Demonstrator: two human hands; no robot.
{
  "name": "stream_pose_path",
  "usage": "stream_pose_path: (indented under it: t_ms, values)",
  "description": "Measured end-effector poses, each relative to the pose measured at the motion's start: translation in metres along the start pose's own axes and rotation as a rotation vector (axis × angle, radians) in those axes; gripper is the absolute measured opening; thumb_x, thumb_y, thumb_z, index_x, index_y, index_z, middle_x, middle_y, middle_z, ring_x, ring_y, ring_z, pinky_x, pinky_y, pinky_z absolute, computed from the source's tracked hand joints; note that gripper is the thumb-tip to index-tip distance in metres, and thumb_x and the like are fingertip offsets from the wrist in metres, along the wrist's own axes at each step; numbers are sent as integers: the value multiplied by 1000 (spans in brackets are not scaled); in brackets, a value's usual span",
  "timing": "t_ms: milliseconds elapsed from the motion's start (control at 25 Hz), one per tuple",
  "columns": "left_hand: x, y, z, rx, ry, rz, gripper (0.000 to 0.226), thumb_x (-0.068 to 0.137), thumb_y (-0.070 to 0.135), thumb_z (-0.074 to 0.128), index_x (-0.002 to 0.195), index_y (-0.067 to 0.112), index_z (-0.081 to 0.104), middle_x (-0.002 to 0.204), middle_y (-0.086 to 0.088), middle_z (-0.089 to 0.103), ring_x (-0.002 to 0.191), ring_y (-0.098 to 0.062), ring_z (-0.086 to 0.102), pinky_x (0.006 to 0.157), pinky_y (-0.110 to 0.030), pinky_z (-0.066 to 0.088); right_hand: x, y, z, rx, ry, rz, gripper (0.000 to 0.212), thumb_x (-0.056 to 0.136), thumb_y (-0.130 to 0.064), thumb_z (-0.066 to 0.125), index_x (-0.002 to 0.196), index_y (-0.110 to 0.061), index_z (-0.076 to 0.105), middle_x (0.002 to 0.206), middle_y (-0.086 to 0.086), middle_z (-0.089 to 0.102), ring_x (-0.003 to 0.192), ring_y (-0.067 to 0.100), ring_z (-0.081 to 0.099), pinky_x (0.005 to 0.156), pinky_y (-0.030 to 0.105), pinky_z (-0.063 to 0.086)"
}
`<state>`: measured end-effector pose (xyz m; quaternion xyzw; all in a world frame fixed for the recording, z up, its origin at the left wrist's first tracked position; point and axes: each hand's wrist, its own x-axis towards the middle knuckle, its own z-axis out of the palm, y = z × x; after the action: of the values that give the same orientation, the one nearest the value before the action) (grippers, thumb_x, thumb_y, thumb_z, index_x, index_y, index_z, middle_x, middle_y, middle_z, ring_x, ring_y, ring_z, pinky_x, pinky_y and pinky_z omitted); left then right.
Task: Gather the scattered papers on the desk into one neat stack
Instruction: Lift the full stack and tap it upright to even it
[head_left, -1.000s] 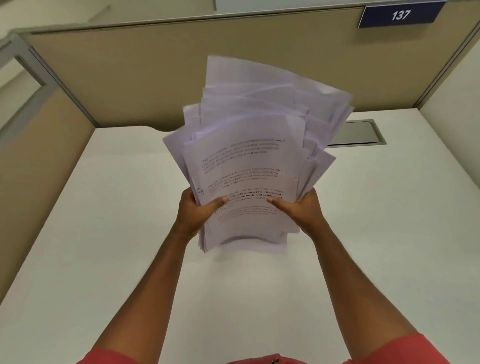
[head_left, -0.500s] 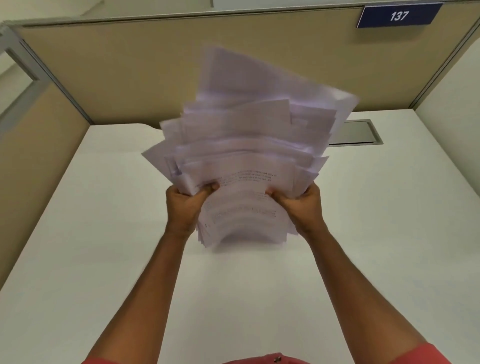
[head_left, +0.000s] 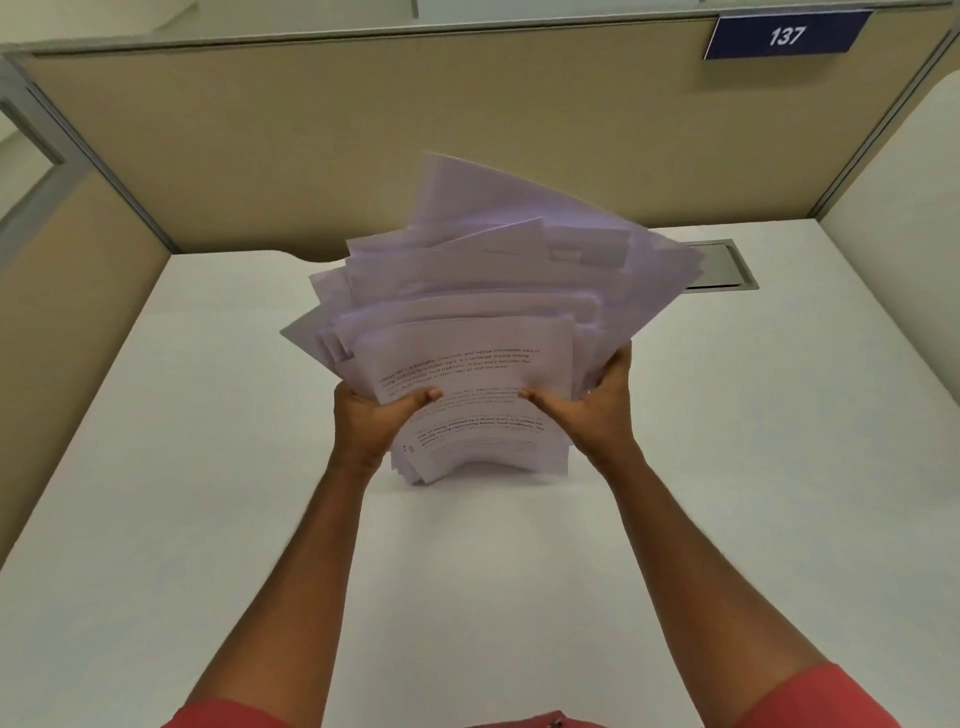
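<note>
White paper, a thick sheaf of printed sheets (head_left: 467, 322), stands on end between my two hands over the middle of the desk (head_left: 208, 467), somewhat nearer its rear edge than the front one. My left hand (head_left: 363, 421) grips the left side low down and my right hand (head_left: 597, 410) grips the right side a little higher. Each thumb lies flat across the front printed page, the left thumb (head_left: 421, 397) and right thumb (head_left: 540, 397) pointing toward each other. My other fingers curl round behind the sheets, mostly hidden from me.

The sheaf's long axis runs upward and leans away from me toward the beige partition (head_left: 363, 130). The tops splay like a fan, one corner reaching out toward the grey cable port (head_left: 722, 265) near the rear right corner. The bottom edges bow and sit ragged; whether they touch the desk or hang just above it I cannot tell.

I judge this bundle light but floppy, and the loose sheets slick against each other, so a slack hold would let the inner pages slide out. Holding both long sides low, thumbs in front, seems right for knocking the bottom edges square on the desk.
</note>
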<state>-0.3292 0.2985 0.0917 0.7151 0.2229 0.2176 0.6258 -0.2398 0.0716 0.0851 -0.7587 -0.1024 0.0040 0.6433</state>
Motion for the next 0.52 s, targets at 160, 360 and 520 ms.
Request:
stream_pose_path:
  t_ms: [160,360,520]
  values:
    - [2,-5,-4,40,-36,-43,45,51,22,93,88,22,68,91,10,71,81,-5,71,74,-34,61,4,-2,2,78,-28,33,84,58,-11,93,125,-17,42,117,-2,60,106,12,63,87,29,57]
    - [7,-10,-10,-40,-54,-22,79,43,33,88,109,-2,62,93,5,73,88,-13,70,72,-28,59,7,0,-8,82,-188,71,75,56,-18,92,120,-12,54,113,5,68,103,17,67,86,38,59]
    - [11,-9,-12,-41,-124,14,96,35,48,92,111,-1,62,93,6,73,88,-11,69,71,-24,57,12,3,-11,46,-245,49,89,54,-33,91,129,-9,49,118,10,65,109,21,65,87,40,58]
